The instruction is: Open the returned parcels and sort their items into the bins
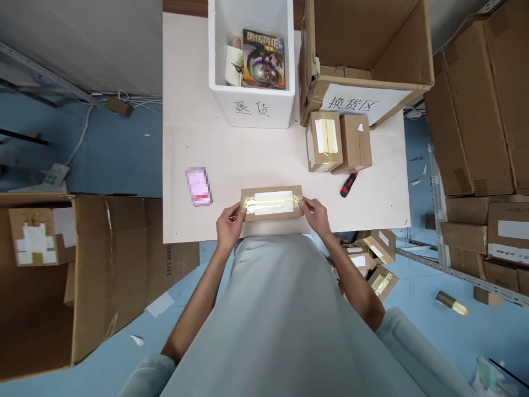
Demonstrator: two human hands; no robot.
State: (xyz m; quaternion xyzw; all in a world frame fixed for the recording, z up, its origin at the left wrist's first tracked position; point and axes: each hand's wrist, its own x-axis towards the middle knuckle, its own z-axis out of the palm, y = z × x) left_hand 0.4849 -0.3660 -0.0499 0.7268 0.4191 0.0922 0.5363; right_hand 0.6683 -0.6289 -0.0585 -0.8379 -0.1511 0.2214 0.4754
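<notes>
A long brown box (271,215) with a white label and shiny yellowish tape lies crosswise near the table's front edge. My left hand (230,223) grips its left end, thumb on top. At the right end, my right hand (316,215) holds the box between thumb and fingers. Two smaller taped boxes (324,142) (356,144) stand side by side at the back right of it. A red and black cutter (349,184) lies just in front of them. To the left on the white table (182,149) is a blurred pink phone-like item (199,187).
A white foam bin (260,110) holding a book (263,60) stands at the back, beside a large open carton (372,91). Another open carton (111,264) is at left. Small boxes (382,281) lie below the table at right, near shelving (475,275).
</notes>
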